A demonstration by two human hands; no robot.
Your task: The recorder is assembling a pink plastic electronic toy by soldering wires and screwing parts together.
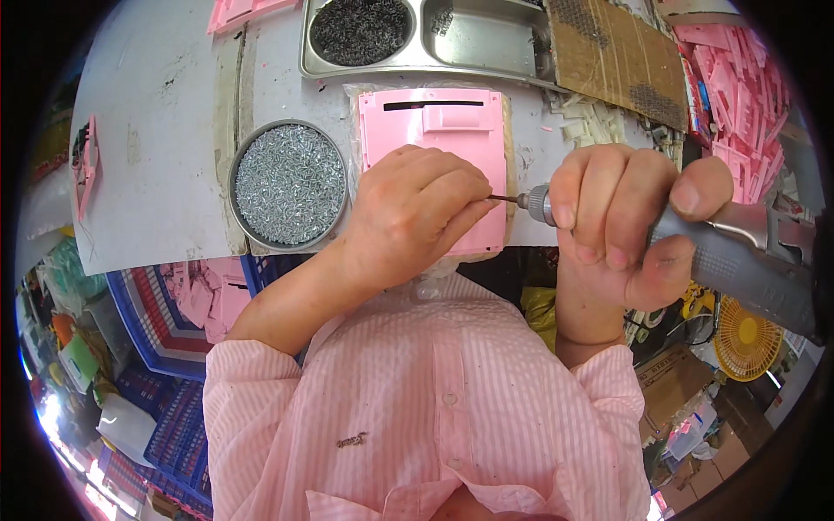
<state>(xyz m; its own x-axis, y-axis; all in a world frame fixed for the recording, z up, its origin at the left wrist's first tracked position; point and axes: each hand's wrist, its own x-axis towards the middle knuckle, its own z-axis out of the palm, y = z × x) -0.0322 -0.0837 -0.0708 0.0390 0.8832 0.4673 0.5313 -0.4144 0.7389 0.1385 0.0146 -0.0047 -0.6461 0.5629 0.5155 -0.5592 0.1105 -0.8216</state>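
Right hand [621, 213] wraps grey electric screwdriver [738, 265], bit [506, 199] pointing left; left hand [421, 204], back up over pink plastic panel [401, 135] on worktable [178, 148], presses curled fingers together at bit tip, anything pinched hidden from me.

The pink striped shirt [373, 382] has round buttons [449, 398], loose sleeves [252, 373] and a dark mark [353, 440].

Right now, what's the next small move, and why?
Probably have the right hand tilt the screwdriver so its bit points down at the pink panel: the bit runs roughly sideways, its end at the left hand's fingertips. Any screw there is too small to tell.
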